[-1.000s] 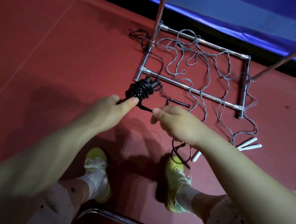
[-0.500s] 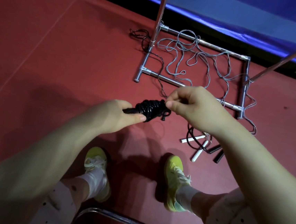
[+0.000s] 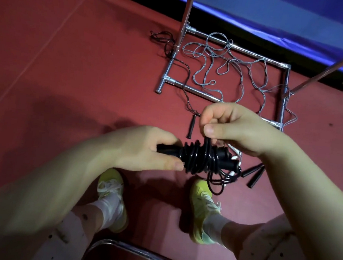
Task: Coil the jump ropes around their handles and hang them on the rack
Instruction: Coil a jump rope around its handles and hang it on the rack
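My left hand (image 3: 143,148) grips the handles of a black jump rope (image 3: 200,156), whose cord is wound in many turns around them. Just above the bundle, my right hand (image 3: 235,127) pinches the loose black cord between thumb and fingers. A slack loop of that cord (image 3: 219,183) hangs below the handles. The metal rack (image 3: 193,90) stands on the red floor beyond my hands; its base frame and two upright poles show.
A grey rope (image 3: 230,72) lies tangled inside the rack base. A thin black rope (image 3: 170,43) trails past the left pole to a handle (image 3: 191,127). Black handles (image 3: 253,175) and white handles lie at right. My feet and a chair edge (image 3: 139,254) are below.
The bundle has swung level and moved toward me. My right hand has carried the cord over the top of the handles, adding a turn. The view has shifted slightly.
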Action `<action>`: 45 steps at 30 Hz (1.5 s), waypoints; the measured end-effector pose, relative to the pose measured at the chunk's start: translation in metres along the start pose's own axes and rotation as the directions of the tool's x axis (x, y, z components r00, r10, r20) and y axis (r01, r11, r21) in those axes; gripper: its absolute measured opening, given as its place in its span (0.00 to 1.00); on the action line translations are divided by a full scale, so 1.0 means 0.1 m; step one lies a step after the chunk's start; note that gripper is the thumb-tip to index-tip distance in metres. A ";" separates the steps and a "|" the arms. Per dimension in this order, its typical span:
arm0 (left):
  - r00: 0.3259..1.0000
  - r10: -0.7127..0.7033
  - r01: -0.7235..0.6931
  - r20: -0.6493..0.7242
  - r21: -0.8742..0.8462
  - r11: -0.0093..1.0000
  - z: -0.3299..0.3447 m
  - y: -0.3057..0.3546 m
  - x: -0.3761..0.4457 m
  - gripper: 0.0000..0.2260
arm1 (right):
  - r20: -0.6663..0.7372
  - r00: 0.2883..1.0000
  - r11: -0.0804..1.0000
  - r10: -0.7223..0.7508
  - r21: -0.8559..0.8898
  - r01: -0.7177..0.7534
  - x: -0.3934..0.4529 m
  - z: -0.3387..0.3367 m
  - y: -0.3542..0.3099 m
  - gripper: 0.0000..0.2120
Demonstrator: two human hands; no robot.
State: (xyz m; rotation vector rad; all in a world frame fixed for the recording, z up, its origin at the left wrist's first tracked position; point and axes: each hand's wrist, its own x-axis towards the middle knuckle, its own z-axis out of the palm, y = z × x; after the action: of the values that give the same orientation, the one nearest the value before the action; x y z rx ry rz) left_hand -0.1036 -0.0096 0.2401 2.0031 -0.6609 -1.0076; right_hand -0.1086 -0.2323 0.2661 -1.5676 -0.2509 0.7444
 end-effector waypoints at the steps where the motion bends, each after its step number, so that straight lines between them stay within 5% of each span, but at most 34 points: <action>1: 0.999 0.026 -0.025 0.019 -0.030 0.999 0.01 0.01 0.00 0.14 | 0.037 0.999 0.998 0.008 0.063 -0.010 0.01 0.01 0.02 0.02; 8: 0.981 0.187 -0.170 0.061 -0.216 0.961 0.02 -0.05 0.01 0.04 | 0.114 0.991 0.942 0.064 0.320 -0.098 0.04 0.06 0.12 0.15; 15: 0.977 0.200 -0.210 -0.076 -0.525 0.825 0.07 -0.07 0.07 0.32 | -0.186 0.982 0.920 -0.043 0.376 0.112 0.11 0.09 0.13 0.21; 18: 0.972 0.217 -0.224 -0.090 -0.636 0.738 0.09 -0.03 0.09 0.35 | -0.207 0.975 0.916 -0.084 0.368 0.157 0.10 0.13 0.07 0.05; 21: 0.990 0.089 -0.144 -0.113 -0.772 0.619 0.05 0.04 0.07 0.30 | -0.247 0.967 0.909 -0.062 0.386 0.157 0.10 0.16 0.09 0.07; 23: 0.983 -0.129 -0.040 -0.131 -0.839 0.543 0.00 0.09 0.08 0.29 | -0.257 0.965 0.920 -0.042 0.368 0.138 0.13 0.19 0.14 0.19; 25: 0.937 -0.302 0.038 -0.176 -0.807 0.589 -0.03 0.13 0.10 0.25 | -0.276 0.961 0.933 0.016 0.349 0.085 0.16 0.24 0.15 0.28; 29: 0.854 -0.430 0.139 -0.294 -0.667 0.732 -0.04 0.09 0.11 0.11 | -0.342 0.928 0.953 0.148 0.299 -0.041 0.21 0.32 0.21 0.13; 32: 0.815 -0.345 0.154 -0.466 -0.399 0.904 -0.02 0.01 0.12 0.16 | -0.365 0.881 0.941 0.299 0.264 -0.210 0.23 0.38 0.25 0.22; 35: 0.796 -0.228 0.162 -0.560 -0.166 0.973 0.03 -0.01 0.12 0.16 | -0.382 0.847 0.913 0.369 0.317 -0.255 0.24 0.41 0.24 0.24; 38: 0.852 -0.263 0.142 -0.453 -0.284 0.948 0.01 -0.01 0.11 0.23 | -0.430 0.858 0.945 0.280 0.278 -0.169 0.24 0.38 0.23 0.20; 41: 0.948 -0.309 0.171 -0.069 -0.710 0.683 -0.05 0.05 0.08 0.29 | -0.410 0.902 0.964 0.136 0.264 -0.026 0.20 0.34 0.25 0.18; 43: 0.972 -0.093 0.231 0.214 -0.823 0.520 -0.09 0.04 0.05 0.32 | -0.282 0.959 0.962 0.000 0.263 0.077 0.15 0.32 0.26 0.18; 45: 0.913 0.165 0.291 0.373 -0.879 0.377 -0.06 0.00 0.03 0.37 | -0.164 0.983 0.954 -0.088 0.272 0.131 0.12 0.33 0.22 0.19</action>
State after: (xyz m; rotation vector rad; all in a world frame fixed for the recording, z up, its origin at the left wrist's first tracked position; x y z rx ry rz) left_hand -0.0971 -0.0093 0.2415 0.7739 -0.0844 -1.4359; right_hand -0.1246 -0.2027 0.2429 -1.3195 -0.1137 0.5457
